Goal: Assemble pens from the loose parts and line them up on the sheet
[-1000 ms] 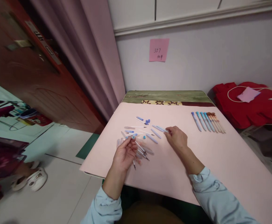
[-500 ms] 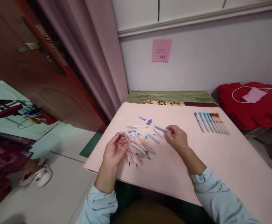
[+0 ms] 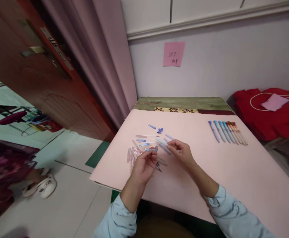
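Observation:
Between the thumb and fingertips of my left hand [image 3: 144, 168] is a small blue pen part [image 3: 150, 150], pointing sideways. My right hand [image 3: 182, 154] pinches a pale blue pen barrel [image 3: 161, 142] by its near end, its far end tilted toward the left. The two held pieces are close but apart. Around and under my left hand lie loose pen refills [image 3: 159, 168] and clear pinkish pen parts [image 3: 131, 154], partly hidden by it. Lilac barrels [image 3: 169, 136] rest just beyond my right fingers. Several small dark blue caps [image 3: 161, 130] sit behind them.
A row of whole pens [image 3: 220, 131], blue and brown topped, lies at the right of the pink-covered table [image 3: 196, 185]. A red cloth [image 3: 256, 115] with a cable is beyond the right edge. A wooden door [image 3: 60, 99] and a person's shoe [image 3: 47, 186] are to the left.
My left hand has moved right, bringing the blue part toward the middle. My right hand has shifted slightly, its barrel now lower and further left, nearer the left hand.

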A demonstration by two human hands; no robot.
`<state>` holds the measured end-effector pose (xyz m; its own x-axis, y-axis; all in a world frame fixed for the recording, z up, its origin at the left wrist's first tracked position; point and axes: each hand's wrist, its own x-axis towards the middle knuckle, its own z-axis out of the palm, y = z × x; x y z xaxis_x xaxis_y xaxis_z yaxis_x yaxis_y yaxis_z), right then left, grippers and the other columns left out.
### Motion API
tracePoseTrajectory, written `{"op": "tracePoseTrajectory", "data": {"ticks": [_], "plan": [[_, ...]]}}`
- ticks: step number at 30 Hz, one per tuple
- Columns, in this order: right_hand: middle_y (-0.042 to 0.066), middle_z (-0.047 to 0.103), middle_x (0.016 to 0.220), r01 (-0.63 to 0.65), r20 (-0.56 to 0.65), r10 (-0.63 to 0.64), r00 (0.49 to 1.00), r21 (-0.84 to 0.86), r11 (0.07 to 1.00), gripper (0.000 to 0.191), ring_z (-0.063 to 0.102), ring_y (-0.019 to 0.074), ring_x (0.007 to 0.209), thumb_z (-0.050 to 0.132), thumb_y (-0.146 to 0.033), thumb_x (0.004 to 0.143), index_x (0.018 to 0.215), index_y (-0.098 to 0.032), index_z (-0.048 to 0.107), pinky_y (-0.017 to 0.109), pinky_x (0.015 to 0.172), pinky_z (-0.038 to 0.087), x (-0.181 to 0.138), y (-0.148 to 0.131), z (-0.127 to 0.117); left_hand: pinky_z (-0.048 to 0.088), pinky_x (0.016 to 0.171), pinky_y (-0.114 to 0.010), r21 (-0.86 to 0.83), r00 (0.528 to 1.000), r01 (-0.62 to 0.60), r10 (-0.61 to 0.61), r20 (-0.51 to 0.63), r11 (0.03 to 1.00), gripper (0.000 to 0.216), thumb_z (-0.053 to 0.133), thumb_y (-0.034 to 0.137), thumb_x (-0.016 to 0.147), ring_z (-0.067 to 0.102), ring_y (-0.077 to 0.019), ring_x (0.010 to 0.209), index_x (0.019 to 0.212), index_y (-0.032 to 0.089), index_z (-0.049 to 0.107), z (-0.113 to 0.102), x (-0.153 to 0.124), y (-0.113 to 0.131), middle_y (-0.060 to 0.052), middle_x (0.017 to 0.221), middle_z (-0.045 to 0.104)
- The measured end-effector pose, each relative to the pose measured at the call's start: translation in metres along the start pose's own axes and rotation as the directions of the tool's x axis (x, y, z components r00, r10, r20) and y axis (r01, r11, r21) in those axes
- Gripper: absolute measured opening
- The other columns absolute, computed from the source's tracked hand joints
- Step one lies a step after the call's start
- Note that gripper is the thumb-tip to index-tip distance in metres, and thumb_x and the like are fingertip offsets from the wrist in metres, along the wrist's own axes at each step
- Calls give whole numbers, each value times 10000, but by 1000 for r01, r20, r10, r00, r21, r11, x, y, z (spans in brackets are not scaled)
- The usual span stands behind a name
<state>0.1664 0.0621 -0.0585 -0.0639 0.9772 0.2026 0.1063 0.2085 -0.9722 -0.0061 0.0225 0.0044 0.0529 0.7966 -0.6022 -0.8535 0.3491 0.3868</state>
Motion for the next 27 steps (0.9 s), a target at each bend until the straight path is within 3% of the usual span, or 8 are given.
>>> {"op": "tracePoseTrajectory", "data": {"ticks": [5,10,19,22,24,27], "plan": [[-8,609,662,0,134,-16,991,120,993,281,517,119,563,680,-465,807,841,-186,679,240,537,407,-1,-1,7,470,460,-103,-55,996,89,-87,29,995,140,521,1,863,580,-51,536,925,73,624,4,1,-12,-80,787,655],[-8,599,656,31,204,-38,978,37,999,312,477,111,555,617,-482,862,839,-181,695,233,529,391,-1,-1,4,458,437,-74,-92,990,139,-138,16,986,130,500,68,925,563,-32,517,985,65,615,8,-2,-14,-70,782,638],[10,644,702,113,382,-93,920,-31,993,354,547,121,600,504,-468,942,908,-183,712,225,576,436,-7,-5,9,488,433,-83,-148,974,226,-222,42,963,149,471,89,952,591,-42,500,1018,52,599,0,-6,-11,-75,768,658],[20,674,744,216,403,-144,904,-138,967,325,578,129,638,510,-441,944,934,-197,725,228,609,447,-6,-7,5,497,438,-93,-144,975,223,-221,35,964,165,467,103,958,595,-47,498,1034,44,600,-2,-7,-10,-86,775,670],[33,708,815,264,345,-159,925,-285,922,299,605,137,680,520,-418,940,973,-212,734,236,648,456,0,-8,1,497,440,-96,-140,978,207,-206,26,968,155,473,102,954,597,-50,503,1016,42,602,-3,-8,-9,-100,791,679],[43,726,952,215,192,-119,974,-618,756,258,645,153,796,510,-348,944,993,-237,737,249,720,454,16,-10,-3,498,443,-99,-133,978,208,-206,24,969,151,481,97,947,597,-52,511,1019,41,602,-3,-9,-9,-122,829,691]]}}
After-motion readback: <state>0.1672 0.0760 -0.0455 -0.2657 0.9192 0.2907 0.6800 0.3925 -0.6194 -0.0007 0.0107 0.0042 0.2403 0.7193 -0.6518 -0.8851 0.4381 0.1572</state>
